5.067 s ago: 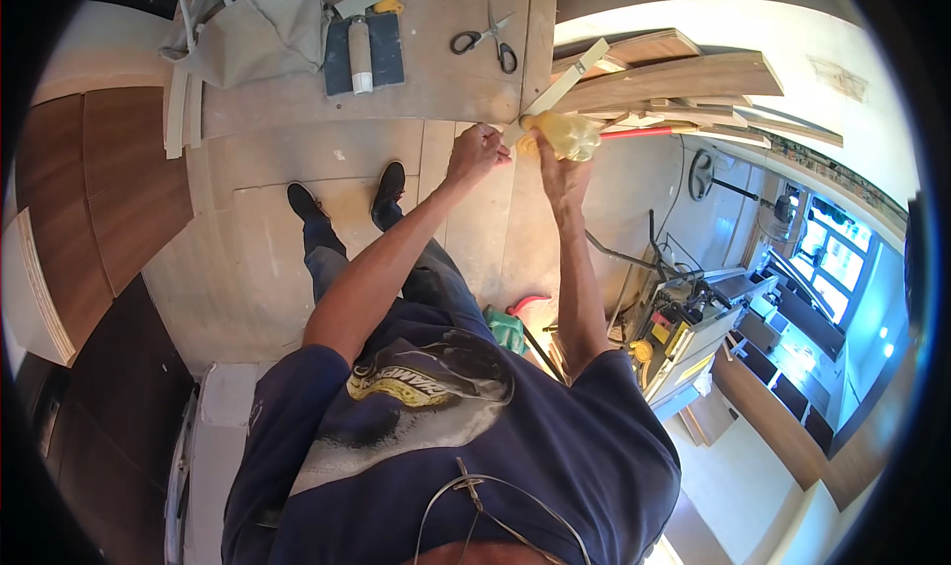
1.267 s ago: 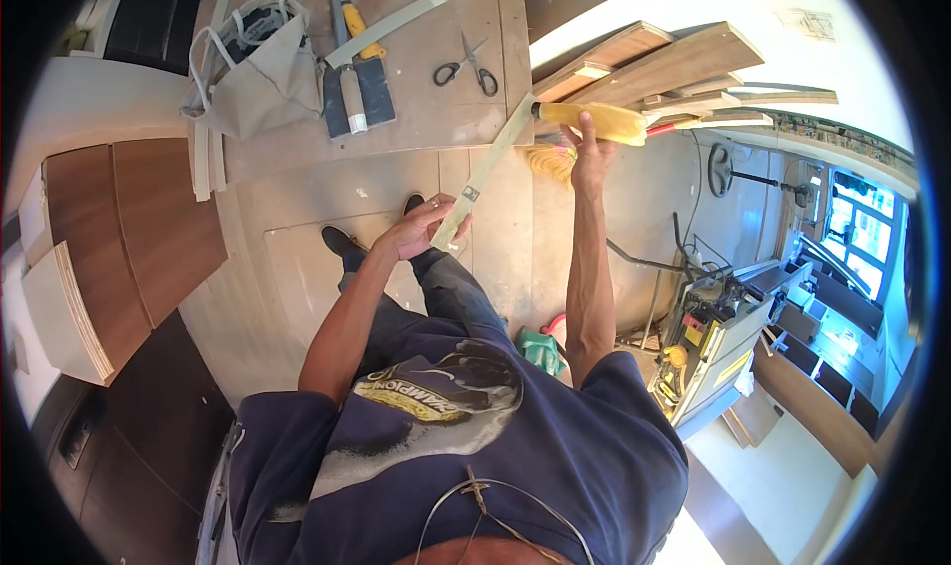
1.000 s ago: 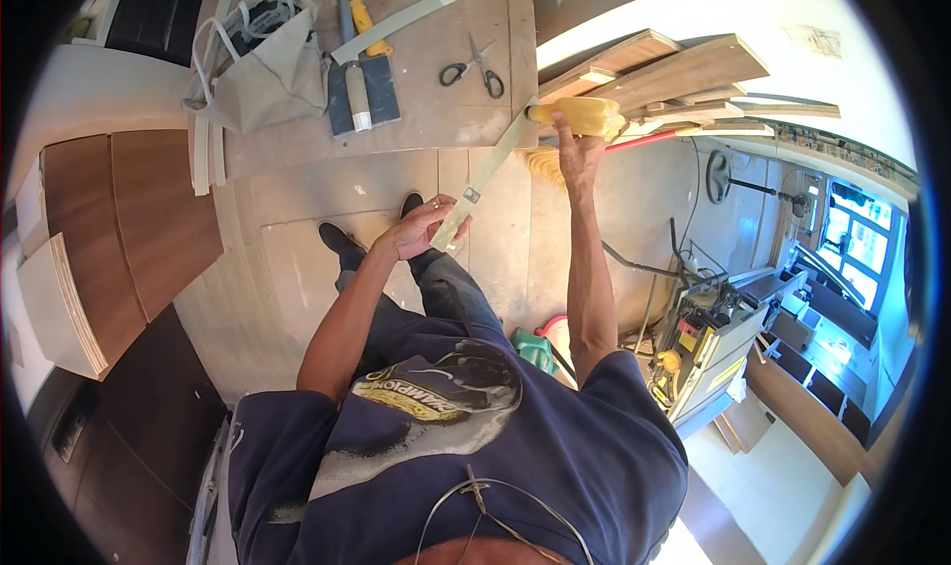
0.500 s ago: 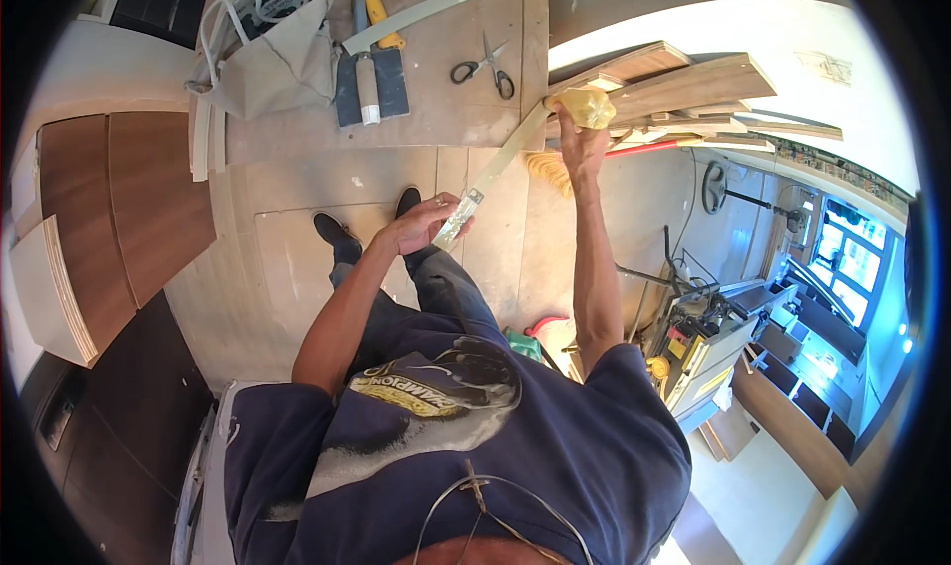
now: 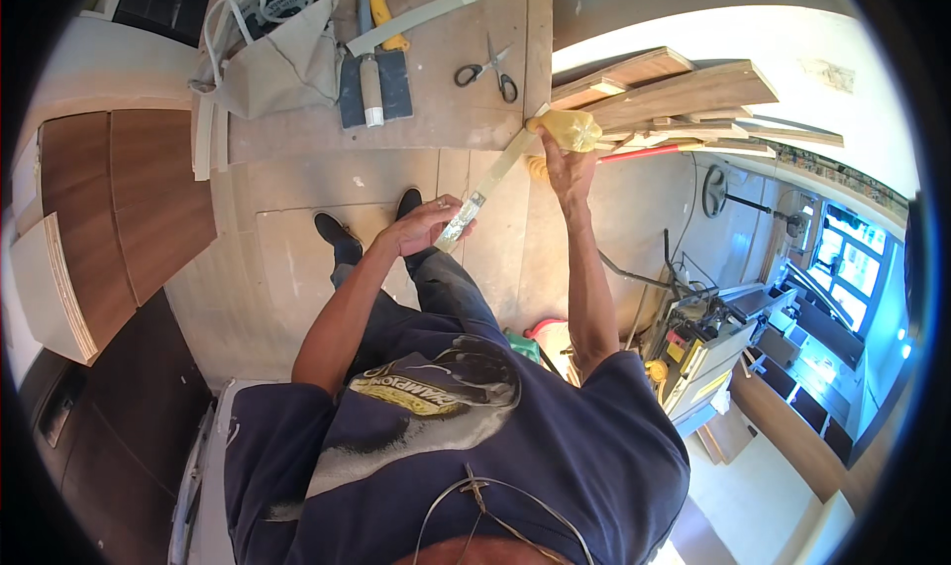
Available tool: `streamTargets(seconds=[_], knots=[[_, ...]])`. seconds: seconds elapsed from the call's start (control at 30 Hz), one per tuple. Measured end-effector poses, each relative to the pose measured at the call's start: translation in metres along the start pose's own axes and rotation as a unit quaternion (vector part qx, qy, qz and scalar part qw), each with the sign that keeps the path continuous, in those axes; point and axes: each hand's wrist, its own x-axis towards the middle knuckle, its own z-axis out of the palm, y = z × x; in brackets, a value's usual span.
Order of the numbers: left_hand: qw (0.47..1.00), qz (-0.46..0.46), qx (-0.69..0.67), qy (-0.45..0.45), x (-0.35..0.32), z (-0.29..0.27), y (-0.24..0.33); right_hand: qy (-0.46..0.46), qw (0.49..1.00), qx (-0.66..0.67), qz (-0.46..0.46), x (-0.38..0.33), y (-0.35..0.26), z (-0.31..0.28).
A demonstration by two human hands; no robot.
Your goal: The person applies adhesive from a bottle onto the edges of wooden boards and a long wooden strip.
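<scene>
**Pale strip, glue bottle at its far end**

Pale wood or laminate, a long thin strip, is running slantwise from the near hand up to the right edge of the workbench. The left hand is closing around the strip's lower end, fingers wrapped, holding it off the bench. The right hand is reaching out at full arm's length and gripping a yellowish squeeze bottle, its tip sitting at or just beside the strip's upper end; contact cannot be made out.

Progress, as a judgement: the bottle is working at the far end only, and no glue line is showing along the strip, so most of its length looks untreated. Whether the upper end is already coated is too small to tell.

Around it:
- scissors lying near the bench's right edge, apart from the strip
- a chisel-like tool on a dark pad, a second pale strip beside it
- canvas tool bag toward the far left corner
- stacked boards jutting past the right edge, a red-handled bar under them
- brown panels to the left
- machinery down to the right
</scene>
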Motion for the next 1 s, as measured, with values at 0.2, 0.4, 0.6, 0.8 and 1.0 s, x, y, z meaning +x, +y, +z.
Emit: streamTargets(seconds=[0.2, 0.4, 0.6, 0.8, 1.0], knots=[[1.000, -0.002, 0.000, -0.002, 0.001, 0.000, -0.003, 0.010, 0.991, 0.044, 0.123, 0.030, 0.012, -0.003], [0.999, 0.019, 0.032, -0.021, 0.003, 0.003, -0.001, 0.020, 0.999, -0.015, 0.023, 0.011, 0.015, -0.006], [0.999, 0.013, 0.038, -0.015, 0.000, 0.008, 0.003, 0.009, 0.991, 0.031, 0.127, 0.021, 0.025, -0.013], [0.999, 0.015, 0.043, -0.014, 0.000, 0.004, 0.004, 0.008, 0.998, -0.016, 0.052, 0.003, 0.016, -0.012], [0.999, 0.002, 0.039, -0.002, -0.001, 0.004, 0.003, 0.034, 0.995, 0.044, 0.081, 0.024, 0.030, -0.014]])
